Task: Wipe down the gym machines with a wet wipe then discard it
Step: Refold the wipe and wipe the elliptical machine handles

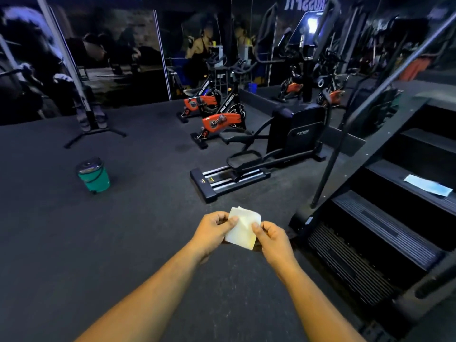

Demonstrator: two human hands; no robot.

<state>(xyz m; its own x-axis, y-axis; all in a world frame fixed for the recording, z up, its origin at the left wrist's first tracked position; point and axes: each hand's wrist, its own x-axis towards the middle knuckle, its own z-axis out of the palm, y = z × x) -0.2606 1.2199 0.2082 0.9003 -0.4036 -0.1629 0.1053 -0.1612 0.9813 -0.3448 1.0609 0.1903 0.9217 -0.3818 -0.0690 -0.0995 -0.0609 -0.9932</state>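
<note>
A folded white wet wipe is held out in front of me over the dark floor. My left hand pinches its left edge and my right hand pinches its right edge. A black stair-climber machine stands close on my right, a pale blue wipe packet lying on one of its steps. A black elliptical trainer stands ahead. Beyond it are two red and black spin bikes. A green bin with a dark lid sits on the floor to the left.
A slanted grey post on a black stand rises at the left. Mirrors and a wall mural line the back. The stair-climber's handrail slopes up at the right. Dark rubber floor stretches between me, the bin and the machines.
</note>
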